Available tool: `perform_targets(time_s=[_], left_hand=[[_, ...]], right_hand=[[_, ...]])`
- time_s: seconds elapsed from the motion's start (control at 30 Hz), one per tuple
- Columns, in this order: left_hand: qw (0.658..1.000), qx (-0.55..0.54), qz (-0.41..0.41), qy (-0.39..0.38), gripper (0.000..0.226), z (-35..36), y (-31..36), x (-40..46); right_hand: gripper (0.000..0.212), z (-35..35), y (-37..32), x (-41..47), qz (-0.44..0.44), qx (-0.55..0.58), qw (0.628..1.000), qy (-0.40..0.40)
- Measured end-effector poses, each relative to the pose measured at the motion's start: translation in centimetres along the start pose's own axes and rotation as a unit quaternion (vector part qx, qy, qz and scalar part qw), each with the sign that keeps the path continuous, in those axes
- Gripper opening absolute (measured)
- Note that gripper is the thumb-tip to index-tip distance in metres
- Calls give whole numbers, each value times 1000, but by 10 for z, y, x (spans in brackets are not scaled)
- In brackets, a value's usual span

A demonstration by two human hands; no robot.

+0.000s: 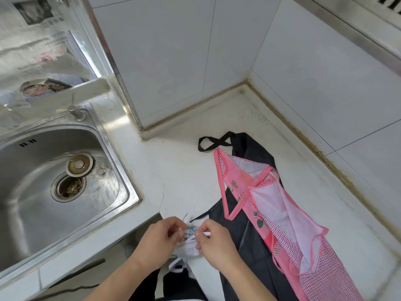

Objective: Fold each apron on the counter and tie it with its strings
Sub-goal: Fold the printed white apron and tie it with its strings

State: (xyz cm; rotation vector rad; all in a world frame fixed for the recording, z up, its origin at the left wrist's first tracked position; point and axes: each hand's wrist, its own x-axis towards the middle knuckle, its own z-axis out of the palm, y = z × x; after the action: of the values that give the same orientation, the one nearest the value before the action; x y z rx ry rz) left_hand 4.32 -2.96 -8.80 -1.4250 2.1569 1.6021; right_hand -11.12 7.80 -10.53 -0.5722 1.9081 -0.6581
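Room: a white-tiled kitchen corner with a pale, stained stone counter (184,170) running along the wall.
Sink: a stainless steel basin (32,181) at the left holds a round metal plug (79,164) lying beside the open drain (69,187), where brownish debris sits in the strainer.
Waiting aprons: a pink checked apron with pink trim (280,216) lies unfolded on top of a black apron (245,235), whose black neck loop (211,144) reaches toward the wall; neither looks folded yet.
Apron in hand: a small white bundle with a blue print (189,240) sits at the counter's front edge, apparently folded already.
Left hand (160,242): fingers curled, pinching the bundle's white string.
Right hand (213,242): pinching the string too, close against the left, probably to tie the knot.
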Motion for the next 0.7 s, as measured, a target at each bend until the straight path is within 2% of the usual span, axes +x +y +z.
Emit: perform_targets(time_s=[0.13,0.23,0.37,0.5,0.57,0.7], left_hand=[[997,-50,-5,55,44,-1,2,-6],[997,-53,-8,57,20,-4,4,-7],[999,-18,8,41,34,-5,1,-10],[1000,16,-15,-3,20,-11,3,-11],[999,-9,-34,-34,23,-13,5,-12],[985,-144,-78,-50,32,-12,6,-13]], right_hand=[[14,-1,-4,-1,7,-5,1000,-5],[14,-4,-6,-2,6,-20,1000,-2],[17,-4,-4,-2,6,-19,1000,3],[19,-4,-3,-3,3,-14,1000,8],[19,-4,-4,-3,2,-14,1000,11],[20,-3,-5,-4,6,-12,1000,14]])
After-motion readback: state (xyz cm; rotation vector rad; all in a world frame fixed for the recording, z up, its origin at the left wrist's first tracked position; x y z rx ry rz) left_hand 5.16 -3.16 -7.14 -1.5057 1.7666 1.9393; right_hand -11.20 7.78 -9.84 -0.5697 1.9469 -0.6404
